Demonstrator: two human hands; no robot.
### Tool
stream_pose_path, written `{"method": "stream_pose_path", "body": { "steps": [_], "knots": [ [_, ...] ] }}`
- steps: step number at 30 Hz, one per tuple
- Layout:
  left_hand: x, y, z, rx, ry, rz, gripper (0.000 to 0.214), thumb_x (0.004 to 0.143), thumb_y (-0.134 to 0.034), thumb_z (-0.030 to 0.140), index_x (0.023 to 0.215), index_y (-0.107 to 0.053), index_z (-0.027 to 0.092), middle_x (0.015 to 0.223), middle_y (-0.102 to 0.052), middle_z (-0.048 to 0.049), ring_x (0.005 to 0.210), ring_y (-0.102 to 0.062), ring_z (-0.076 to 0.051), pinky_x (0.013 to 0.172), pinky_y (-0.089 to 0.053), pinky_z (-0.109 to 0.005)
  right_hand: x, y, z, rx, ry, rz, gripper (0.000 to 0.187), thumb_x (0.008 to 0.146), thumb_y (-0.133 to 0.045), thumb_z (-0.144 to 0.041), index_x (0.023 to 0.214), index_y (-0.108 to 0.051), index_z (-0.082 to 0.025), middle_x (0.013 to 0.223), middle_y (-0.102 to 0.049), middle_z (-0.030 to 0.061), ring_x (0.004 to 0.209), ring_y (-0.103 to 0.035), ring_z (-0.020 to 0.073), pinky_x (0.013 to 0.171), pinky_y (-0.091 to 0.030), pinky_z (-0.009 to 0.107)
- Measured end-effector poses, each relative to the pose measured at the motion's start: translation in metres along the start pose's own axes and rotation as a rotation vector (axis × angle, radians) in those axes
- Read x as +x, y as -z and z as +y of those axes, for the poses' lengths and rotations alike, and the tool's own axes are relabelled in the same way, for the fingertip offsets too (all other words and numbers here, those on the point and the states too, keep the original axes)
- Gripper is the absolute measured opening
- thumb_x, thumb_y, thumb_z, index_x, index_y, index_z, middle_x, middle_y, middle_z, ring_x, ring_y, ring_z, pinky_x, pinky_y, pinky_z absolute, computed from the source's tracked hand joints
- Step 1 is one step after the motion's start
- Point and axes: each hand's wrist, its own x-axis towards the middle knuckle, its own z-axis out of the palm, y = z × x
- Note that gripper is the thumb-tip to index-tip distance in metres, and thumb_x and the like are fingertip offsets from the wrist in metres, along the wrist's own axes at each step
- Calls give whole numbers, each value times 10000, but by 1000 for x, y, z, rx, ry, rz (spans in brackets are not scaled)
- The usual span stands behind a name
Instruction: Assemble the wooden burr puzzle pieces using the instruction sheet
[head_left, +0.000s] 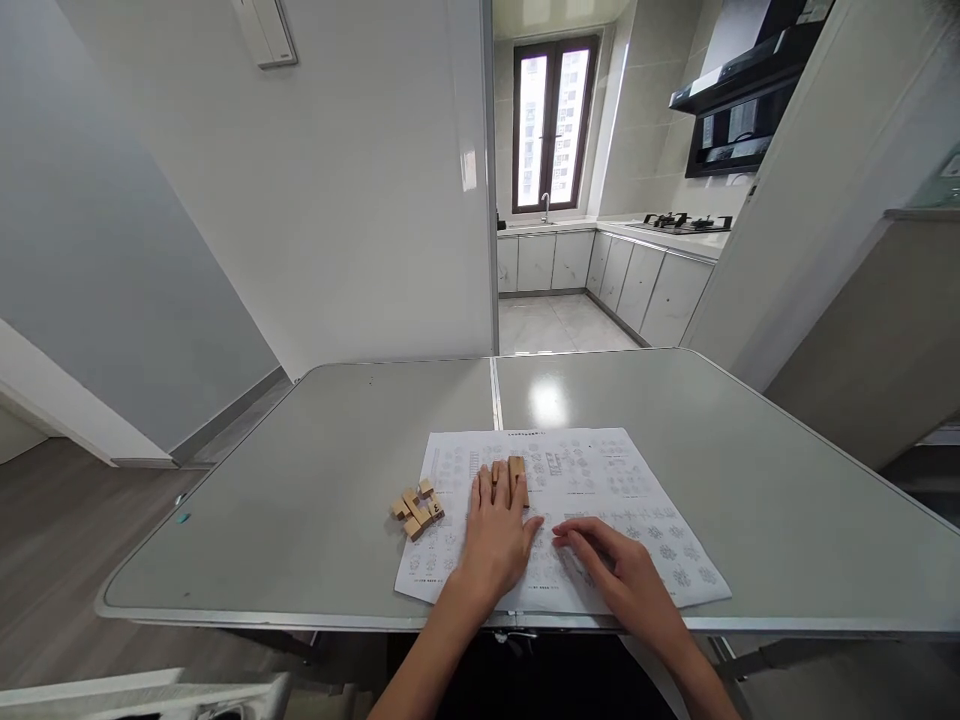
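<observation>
My left hand (496, 540) lies flat on a printed paper sheet (652, 580), fingers stretched forward and thumb out to the side. Its fingertips rest over light wooden block pieces (517, 468), partly covering them, so their full shape is hidden. To the right, my right hand (611, 565) hovers low over or touches the sheet, with its fingers curled together and the thumb close to the index finger; I see nothing between them. A notched wooden puzzle piece cluster (418, 508) with a dark marking sits at the sheet's left edge, apart from both hands.
The sheet shows rows of small diagrams and lies on a grey-green table (315, 480) with a seam down its middle. A small teal scrap (183, 517) is near the left table edge. Beyond stand a white wall panel (390, 200) and a kitchen with cabinets (630, 280).
</observation>
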Motion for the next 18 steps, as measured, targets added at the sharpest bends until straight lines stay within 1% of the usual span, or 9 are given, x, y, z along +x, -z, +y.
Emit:
{"method": "stream_pose_path", "body": {
  "steps": [4,7,9,10,12,15,18],
  "knots": [
    [-9,11,4,-71,-134,-9,631,1048,-524,418,1612,-359,189,1731,-240,-139,1592,-154,-418,1254,-301,-621,1,0,1,-11,10,37,329,1046,-518,-511,1113,-716,-257,1128,-790,77,1062,-732,269,959,-542,378],
    [-16,26,2,-176,-276,-23,566,1062,-501,365,1603,-364,269,1726,-280,-80,1601,-174,-361,1258,-320,-595,1,1,3,-30,12,84,331,1045,-513,-507,1110,-721,-258,1170,-775,86,1087,-719,280,974,-545,397],
    [-20,35,-2,-272,-320,-25,565,1072,-484,339,1615,-326,321,1711,-324,-57,1599,-223,-310,1256,-351,-559,2,1,6,-53,33,111,312,1041,-517,-491,1140,-708,-265,1213,-756,83,1128,-703,283,1015,-537,415],
    [-21,38,-4,-317,-309,-14,574,1073,-486,330,1619,-310,330,1699,-350,-61,1592,-256,-296,1251,-365,-546,2,0,8,-71,54,125,300,1035,-526,-481,1169,-694,-271,1243,-740,79,1164,-687,284,1043,-529,425],
    [-24,40,-9,-383,-245,36,577,1056,-527,319,1602,-341,314,1666,-406,-88,1567,-327,-298,1233,-395,-540,4,-3,12,-123,110,154,311,1015,-556,-459,1257,-647,-285,1342,-685,70,1267,-632,288,1109,-497,449],
    [-28,36,-16,-436,-134,127,529,1025,-587,318,1531,-439,277,1586,-493,-119,1488,-450,-309,1185,-455,-521,6,-8,16,-224,149,167,489,984,-600,-454,1445,-516,-315,1535,-534,67,1431,-497,301,1184,-438,494],
    [-32,31,-19,-465,-62,177,498,1021,-594,340,1497,-464,276,1481,-565,-113,1383,-539,-297,1125,-503,-490,6,-14,17,-323,119,138,656,971,-622,-498,1560,-383,-338,1626,-435,68,1495,-418,323,1201,-413,540]
  ]
}}
